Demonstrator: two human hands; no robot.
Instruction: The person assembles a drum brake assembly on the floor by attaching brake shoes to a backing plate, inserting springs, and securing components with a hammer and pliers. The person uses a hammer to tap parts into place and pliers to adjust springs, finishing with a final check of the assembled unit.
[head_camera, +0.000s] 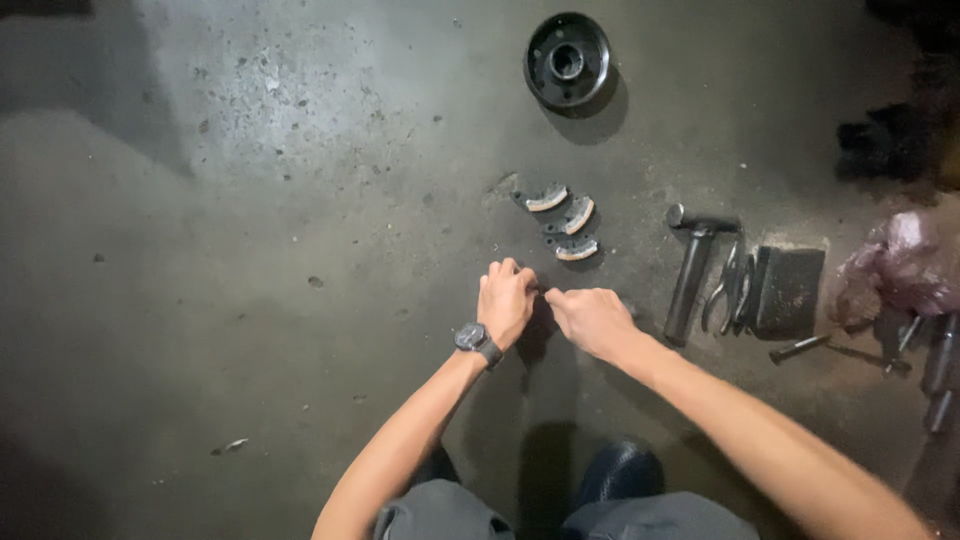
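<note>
Floor: stained grey concrete floor (250, 250), everything lies on it.
Drum: round black metal drum (567, 60), well above my hands.
Hammer: dark steel hammer (692, 275), right of my right hand, beside pliers (730, 290).
Shoes: three curved grey metal shoes with pale linings (566, 220), just beyond my knuckles.
Hands: left hand (506, 303) and right hand (590, 320) both clenched, fingertips meeting on something too small to make out.

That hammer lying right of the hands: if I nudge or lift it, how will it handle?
The hammer looks all dark metal with a thick handle, so probably heavy for its size and head-heavy when lifted. The round handle might roll a little, though the crosswise head should stop it. The pliers lie right beside it, so a sideways nudge likely shifts them too.
</note>
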